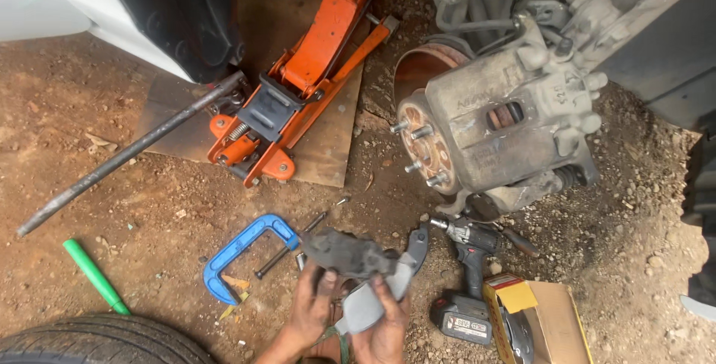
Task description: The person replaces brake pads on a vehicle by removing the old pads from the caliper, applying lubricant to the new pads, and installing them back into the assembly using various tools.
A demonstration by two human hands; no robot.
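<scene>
1. Left hand (312, 312) and right hand (384, 327) both grasp worn brake pads (350, 253), low in the view.
2. Nearby: blue C-clamp (239, 248), cordless drill (470, 274), orange floor jack (298, 73).
3. Brake caliper (514, 118) and hub above, on bare dirt ground (112, 110).
4. Open cardboard box (548, 319), possibly holding a new part.

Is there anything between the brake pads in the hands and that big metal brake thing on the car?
Nothing visible blocks the way. The left hand and right hand hold the brake pads low in view. Toward the brake caliper there is only bare dirt. The cordless drill lies off to the right, the blue clamp to the left.
</scene>
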